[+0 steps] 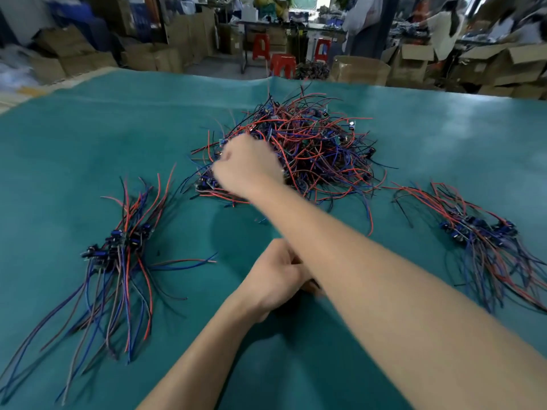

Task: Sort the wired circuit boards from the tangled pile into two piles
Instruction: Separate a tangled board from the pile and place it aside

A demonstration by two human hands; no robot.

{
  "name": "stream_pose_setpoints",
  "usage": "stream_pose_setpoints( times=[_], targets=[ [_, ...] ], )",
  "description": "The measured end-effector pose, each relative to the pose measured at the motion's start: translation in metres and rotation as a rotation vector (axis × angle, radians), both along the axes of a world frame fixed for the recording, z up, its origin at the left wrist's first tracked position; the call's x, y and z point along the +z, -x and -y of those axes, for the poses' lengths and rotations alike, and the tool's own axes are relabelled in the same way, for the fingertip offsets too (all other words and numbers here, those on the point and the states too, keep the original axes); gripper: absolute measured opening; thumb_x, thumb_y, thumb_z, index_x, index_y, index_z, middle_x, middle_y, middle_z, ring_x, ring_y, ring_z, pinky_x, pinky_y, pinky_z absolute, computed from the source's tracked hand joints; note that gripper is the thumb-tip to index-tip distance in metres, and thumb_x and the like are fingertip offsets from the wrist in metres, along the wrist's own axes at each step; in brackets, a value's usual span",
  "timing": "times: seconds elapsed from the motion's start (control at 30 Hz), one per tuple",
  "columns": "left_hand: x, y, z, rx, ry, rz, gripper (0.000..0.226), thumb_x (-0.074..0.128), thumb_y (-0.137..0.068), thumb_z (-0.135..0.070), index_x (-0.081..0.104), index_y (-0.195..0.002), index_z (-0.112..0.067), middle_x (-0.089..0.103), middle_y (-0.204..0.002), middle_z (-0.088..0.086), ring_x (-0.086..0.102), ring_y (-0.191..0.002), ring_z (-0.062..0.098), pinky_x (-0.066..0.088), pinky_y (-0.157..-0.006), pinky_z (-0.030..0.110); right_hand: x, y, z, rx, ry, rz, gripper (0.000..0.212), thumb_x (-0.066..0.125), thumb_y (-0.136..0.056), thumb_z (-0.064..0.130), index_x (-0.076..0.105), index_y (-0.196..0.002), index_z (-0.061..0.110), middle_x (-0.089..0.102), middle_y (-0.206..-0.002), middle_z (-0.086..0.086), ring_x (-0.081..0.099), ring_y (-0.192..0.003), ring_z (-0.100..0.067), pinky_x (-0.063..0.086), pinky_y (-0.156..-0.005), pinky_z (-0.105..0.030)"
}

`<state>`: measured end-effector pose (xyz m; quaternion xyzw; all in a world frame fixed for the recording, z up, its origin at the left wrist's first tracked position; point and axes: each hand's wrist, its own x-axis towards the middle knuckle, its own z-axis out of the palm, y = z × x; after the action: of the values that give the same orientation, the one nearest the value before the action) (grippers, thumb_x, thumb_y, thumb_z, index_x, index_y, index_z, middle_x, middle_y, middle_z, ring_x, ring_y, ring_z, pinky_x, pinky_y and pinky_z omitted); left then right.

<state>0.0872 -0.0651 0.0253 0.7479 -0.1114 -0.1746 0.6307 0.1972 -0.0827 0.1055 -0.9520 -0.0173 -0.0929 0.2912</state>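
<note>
On the green tabletop (88,137) I see my right hand (248,165) curled into the tangled pile (310,149), grasp blurred; left hand (278,279) fisted near me, between two sorted piles (118,250).

A teal mat (444,137) covers the worktop, its far edge slightly rippled. Beyond it, brown cardboard boxes (74,54) are stacked along the left and right of a cluttered workshop. Three red plastic stools (282,65) stand on a grey floor (213,65) beside a metal-legged table (266,25). Daylight comes through a bright opening (303,2) at the back
</note>
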Motion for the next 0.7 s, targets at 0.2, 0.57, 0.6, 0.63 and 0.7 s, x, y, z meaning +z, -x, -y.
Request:
stream_pose_setpoints(
  times=[0.2,0.57,0.6,0.63,0.7],
  targets=[
    [-0.003,0.000,0.005,-0.107,0.220,-0.091,0.017,0.052,-0.096,0.008,0.065,-0.106,0.006,0.073,-0.092,0.017,0.068,-0.073,0.019,0.055,-0.059,0.022,-0.014,-0.022,0.083,-0.042,0.241,0.011,0.022,0.060,-0.086,0.011,0.073,-0.102,0.019,0.065,-0.118,-0.009,0.062,-0.106,-0.035,0.053,-0.083,-0.039],
    [0.000,0.002,0.004,-0.112,0.255,-0.094,0.017,0.050,-0.096,0.009,0.064,-0.105,0.008,0.073,-0.089,0.016,0.068,-0.071,0.017,0.054,-0.058,0.022,-0.030,-0.019,0.105,-0.005,0.338,0.176,0.013,0.078,-0.087,0.024,0.079,-0.100,0.026,0.071,-0.106,-0.002,0.067,-0.095,-0.031,0.053,-0.074,-0.036],
    [0.001,0.002,0.004,-0.111,0.258,-0.095,0.017,0.050,-0.096,0.009,0.064,-0.105,0.008,0.073,-0.088,0.015,0.068,-0.070,0.017,0.055,-0.058,0.022,-0.029,-0.016,0.111,-0.034,0.286,0.189,0.014,0.078,-0.087,0.027,0.078,-0.100,0.027,0.072,-0.102,-0.001,0.067,-0.093,-0.030,0.055,-0.077,-0.037],
    [0.000,0.001,0.004,-0.110,0.268,-0.099,0.017,0.050,-0.096,0.009,0.064,-0.105,0.009,0.073,-0.088,0.015,0.068,-0.070,0.018,0.055,-0.058,0.023,-0.027,-0.012,0.118,-0.071,0.227,0.210,0.014,0.078,-0.086,0.029,0.078,-0.100,0.028,0.073,-0.097,0.000,0.068,-0.091,-0.029,0.056,-0.078,-0.037],
    [-0.001,0.000,0.004,-0.100,0.277,-0.101,0.017,0.050,-0.096,0.009,0.064,-0.105,0.009,0.073,-0.088,0.015,0.068,-0.071,0.019,0.056,-0.059,0.024,-0.023,0.000,0.135,-0.136,0.095,0.257,0.015,0.077,-0.083,0.034,0.076,-0.098,0.031,0.072,-0.082,0.006,0.069,-0.085,-0.026,0.056,-0.076,-0.034]
  ],
)
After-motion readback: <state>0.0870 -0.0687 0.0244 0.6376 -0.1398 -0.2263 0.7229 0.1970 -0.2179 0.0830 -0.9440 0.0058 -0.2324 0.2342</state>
